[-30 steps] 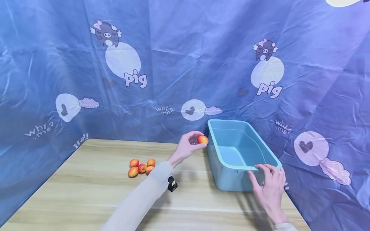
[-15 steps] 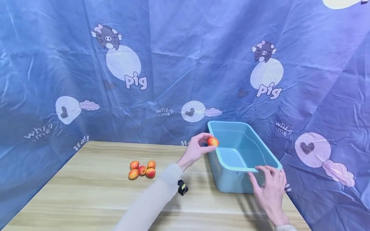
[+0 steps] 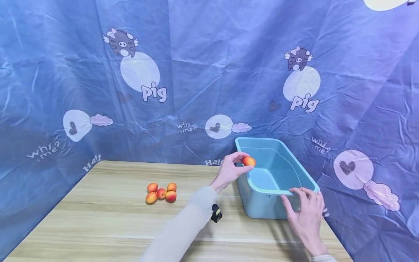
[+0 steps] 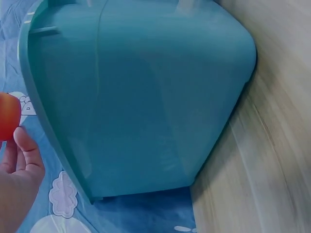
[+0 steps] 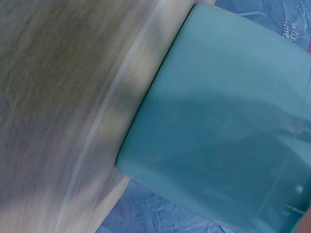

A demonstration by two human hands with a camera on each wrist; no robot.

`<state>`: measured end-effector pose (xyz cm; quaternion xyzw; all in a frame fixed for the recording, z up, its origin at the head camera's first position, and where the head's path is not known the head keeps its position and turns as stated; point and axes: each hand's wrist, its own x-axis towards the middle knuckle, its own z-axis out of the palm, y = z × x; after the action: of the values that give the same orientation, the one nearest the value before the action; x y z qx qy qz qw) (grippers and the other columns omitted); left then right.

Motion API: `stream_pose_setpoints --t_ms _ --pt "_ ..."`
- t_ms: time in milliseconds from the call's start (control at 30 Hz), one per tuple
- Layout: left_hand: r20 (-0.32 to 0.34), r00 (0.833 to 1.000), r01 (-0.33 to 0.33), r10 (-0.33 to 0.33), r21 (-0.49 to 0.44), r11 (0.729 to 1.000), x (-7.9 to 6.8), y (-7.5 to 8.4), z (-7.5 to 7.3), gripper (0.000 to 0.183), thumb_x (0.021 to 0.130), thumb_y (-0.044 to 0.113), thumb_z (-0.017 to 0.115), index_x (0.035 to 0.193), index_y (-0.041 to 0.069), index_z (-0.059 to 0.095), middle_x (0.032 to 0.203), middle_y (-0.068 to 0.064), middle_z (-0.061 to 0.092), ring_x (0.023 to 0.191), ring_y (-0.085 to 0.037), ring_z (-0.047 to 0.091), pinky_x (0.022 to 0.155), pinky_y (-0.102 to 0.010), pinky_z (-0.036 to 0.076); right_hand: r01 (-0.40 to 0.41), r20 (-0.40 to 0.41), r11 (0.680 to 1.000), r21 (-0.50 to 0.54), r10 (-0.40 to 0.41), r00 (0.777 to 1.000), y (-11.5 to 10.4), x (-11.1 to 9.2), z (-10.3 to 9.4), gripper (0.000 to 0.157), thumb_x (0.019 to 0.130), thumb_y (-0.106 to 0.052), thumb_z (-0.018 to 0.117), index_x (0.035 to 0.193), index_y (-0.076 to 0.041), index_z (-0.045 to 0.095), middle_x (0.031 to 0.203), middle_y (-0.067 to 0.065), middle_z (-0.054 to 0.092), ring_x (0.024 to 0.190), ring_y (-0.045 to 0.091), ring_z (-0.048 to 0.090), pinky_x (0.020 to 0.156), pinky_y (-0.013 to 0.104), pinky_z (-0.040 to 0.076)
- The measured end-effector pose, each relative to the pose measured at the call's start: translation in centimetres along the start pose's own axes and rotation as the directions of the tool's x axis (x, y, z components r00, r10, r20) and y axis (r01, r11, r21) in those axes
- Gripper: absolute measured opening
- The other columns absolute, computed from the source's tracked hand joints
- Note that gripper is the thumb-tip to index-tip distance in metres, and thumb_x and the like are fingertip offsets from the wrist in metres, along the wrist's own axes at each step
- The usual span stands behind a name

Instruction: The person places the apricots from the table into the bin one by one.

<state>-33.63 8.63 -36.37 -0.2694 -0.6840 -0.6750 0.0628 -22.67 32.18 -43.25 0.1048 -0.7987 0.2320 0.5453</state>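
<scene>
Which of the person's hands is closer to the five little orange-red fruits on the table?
Left. The left hand is to the right of the five fruits, pinching another fruit by the left rim of the bin; the right hand is farther right, at its front rim.

This is a curtained-off work corner: pig-printed blue cloth (image 3: 203, 69) hangs behind and beside a wood-grain table (image 3: 98, 225)

Six fruits (image 3: 161, 193), one tub (image 3: 263, 204), one table (image 3: 98, 222)
</scene>
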Motion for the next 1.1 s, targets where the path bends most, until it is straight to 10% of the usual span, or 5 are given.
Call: stream_pose_setpoints --t_ms 1100 --pt "0.033 0.999 -0.015 0.008 0.214 0.977 1.4 0.2 3.6 0.033 0.075 0.022 0.086 0.104 0.018 0.072 0.093 0.012 0.072 0.082 0.000 0.063 0.075 -0.016 0.049 -0.006 -0.002 1.000 -0.012 0.006 1.000 -0.5 0.2 0.1 0.065 0.089 -0.063 0.057 0.099 0.000 0.067 0.101 0.026 0.053 0.098 0.046 0.042 0.116 0.058 0.014"
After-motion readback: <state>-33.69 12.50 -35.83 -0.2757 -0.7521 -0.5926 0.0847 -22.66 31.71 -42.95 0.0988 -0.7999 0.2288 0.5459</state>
